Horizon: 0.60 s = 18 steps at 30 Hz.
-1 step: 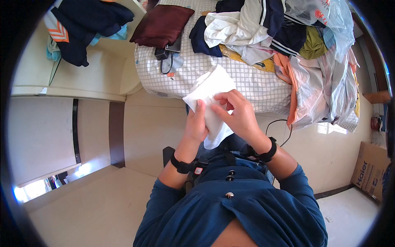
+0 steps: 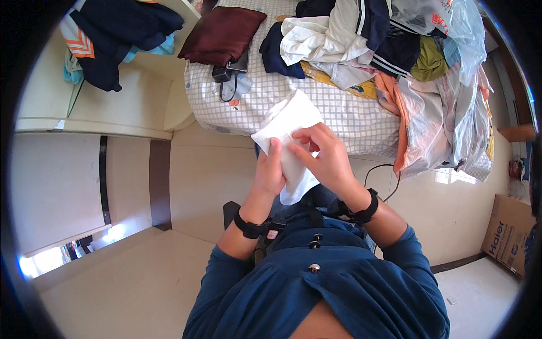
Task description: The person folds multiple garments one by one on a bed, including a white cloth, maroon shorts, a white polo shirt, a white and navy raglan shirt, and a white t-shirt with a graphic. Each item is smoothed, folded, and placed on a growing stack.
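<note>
A folded white cloth (image 2: pixel 293 116) is held up between my hands at the near edge of the bed; its exact kind I cannot tell. My left hand (image 2: pixel 270 172) grips its left side, thumb on top and the other fingers hidden beneath. Bent over the cloth's upper face, my right hand (image 2: pixel 324 150) pinches at its surface with thumb and forefinger. The lower end of the cloth hangs below my fingers, over my lap.
Ahead is a bed with a checked sheet (image 2: pixel 339 116). On it lie a folded maroon cloth (image 2: pixel 226 35), a dark device with a cable (image 2: pixel 222 74), heaped clothes (image 2: pixel 322 42) and plastic bags (image 2: pixel 446 121). Dark clothes (image 2: pixel 121 34) hang over cream furniture at left; a cardboard box (image 2: pixel 508 233) stands right.
</note>
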Each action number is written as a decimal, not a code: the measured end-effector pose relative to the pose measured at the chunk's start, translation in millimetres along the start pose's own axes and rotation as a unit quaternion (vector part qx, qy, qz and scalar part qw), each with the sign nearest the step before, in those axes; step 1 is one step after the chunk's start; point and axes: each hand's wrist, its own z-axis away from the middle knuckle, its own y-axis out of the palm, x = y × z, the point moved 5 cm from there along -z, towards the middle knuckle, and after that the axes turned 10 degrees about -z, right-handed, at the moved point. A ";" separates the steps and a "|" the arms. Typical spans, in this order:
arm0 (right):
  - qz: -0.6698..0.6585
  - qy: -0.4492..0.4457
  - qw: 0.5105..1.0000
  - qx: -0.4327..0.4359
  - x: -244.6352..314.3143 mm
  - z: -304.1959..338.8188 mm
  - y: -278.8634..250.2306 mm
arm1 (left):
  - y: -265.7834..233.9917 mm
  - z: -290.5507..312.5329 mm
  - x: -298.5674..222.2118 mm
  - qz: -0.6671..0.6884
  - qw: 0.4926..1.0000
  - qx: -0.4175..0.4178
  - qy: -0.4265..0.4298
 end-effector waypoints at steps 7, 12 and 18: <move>-0.279 0.129 0.947 0.090 -19.8 3.1 14.9 | -6.5 0.5 -4.9 -0.072 0.996 -0.019 0.043; -0.314 0.193 0.920 0.136 -21.1 5.3 16.8 | -12.8 0.1 -7.3 -0.098 0.992 -0.040 0.062; -0.284 0.189 0.930 0.135 -20.2 5.0 16.6 | -20.6 -1.1 -6.7 -0.093 0.993 -0.045 0.057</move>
